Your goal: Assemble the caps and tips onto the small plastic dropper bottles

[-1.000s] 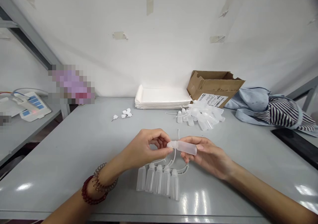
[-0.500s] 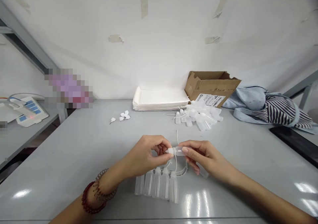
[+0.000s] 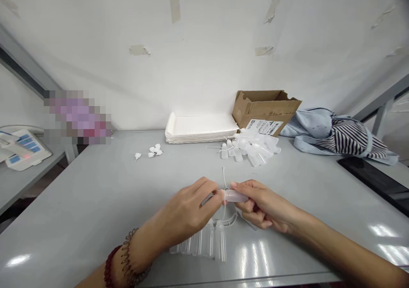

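A small translucent plastic dropper bottle (image 3: 237, 196) lies sideways between my two hands above the table. My left hand (image 3: 194, 205) is closed round its neck end, and its fingers hide the cap. My right hand (image 3: 260, 203) grips the bottle's body between thumb and fingers. A thin white plastic tie (image 3: 224, 177) runs behind the neck. Below my hands, several clear bottles (image 3: 220, 243) lie side by side, partly covered by my left hand and joined by the white tie loop. Another translucent piece shows under my right hand.
Beyond my hands lie a heap of loose bottles (image 3: 255, 145), several small white caps (image 3: 155, 150) and a stack of white padded envelopes (image 3: 201, 128). An open cardboard box (image 3: 266, 109) leans at the wall. To the right are a cloth bag (image 3: 322, 130) and a black phone (image 3: 373, 183).
My left hand has turned over the neck end, covering the white tip that showed before. My right fingers have shifted their hold on the body. The whole view has moved slightly right.
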A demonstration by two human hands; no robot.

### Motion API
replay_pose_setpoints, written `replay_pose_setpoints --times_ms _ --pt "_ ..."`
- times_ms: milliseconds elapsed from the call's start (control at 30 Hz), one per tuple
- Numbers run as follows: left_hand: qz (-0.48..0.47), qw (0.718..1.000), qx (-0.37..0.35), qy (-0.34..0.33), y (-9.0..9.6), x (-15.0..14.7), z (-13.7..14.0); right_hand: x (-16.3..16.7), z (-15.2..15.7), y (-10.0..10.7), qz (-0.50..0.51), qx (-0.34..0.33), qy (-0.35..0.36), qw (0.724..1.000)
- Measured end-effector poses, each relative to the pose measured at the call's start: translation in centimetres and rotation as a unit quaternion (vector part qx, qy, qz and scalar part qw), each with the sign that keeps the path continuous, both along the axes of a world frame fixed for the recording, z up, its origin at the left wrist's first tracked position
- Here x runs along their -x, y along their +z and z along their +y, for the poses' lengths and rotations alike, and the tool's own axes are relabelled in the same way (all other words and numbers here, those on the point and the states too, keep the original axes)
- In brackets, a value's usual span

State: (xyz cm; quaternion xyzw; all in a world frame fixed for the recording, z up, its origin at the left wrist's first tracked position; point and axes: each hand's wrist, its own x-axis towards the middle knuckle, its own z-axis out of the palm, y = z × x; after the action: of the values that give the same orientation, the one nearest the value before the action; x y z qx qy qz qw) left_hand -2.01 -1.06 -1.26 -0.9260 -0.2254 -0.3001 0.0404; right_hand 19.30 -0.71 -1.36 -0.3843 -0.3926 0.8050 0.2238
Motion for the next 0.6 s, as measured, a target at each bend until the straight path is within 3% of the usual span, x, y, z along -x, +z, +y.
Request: replay_pose_setpoints --times_ms 100,200,367,500,567,600 --pt "-0.048 0.998 0.039 -0.015 0.2 0.0 -0.1 -0.2 0.1 -0.2 0.035 0.035 0.006 0.999" --pt "-0.142 0.972 0.188 -0.012 0.5 0.0 0.0 -0.1 0.0 -0.4 0.059 0.035 -0.002 0.998" --pt "-0.230 0.854 0.466 -0.031 1.5 -0.4 -0.1 0.3 -0.6 0.2 0.054 -0.004 -0.014 0.998" --pt "-0.239 0.762 0.600 0.047 1.6 -0.8 -0.3 0.6 -1.0 0.5 0.010 -0.094 -0.027 0.995" --pt "-0.209 0.740 0.634 0.082 1.4 -0.9 -0.4 0.6 -1.1 0.5 -0.023 -0.155 -0.028 0.987" --pt "-0.193 0.745 0.633 0.084 1.4 -0.9 -0.4 0.5 -1.1 0.5 -0.039 -0.181 -0.027 0.982"
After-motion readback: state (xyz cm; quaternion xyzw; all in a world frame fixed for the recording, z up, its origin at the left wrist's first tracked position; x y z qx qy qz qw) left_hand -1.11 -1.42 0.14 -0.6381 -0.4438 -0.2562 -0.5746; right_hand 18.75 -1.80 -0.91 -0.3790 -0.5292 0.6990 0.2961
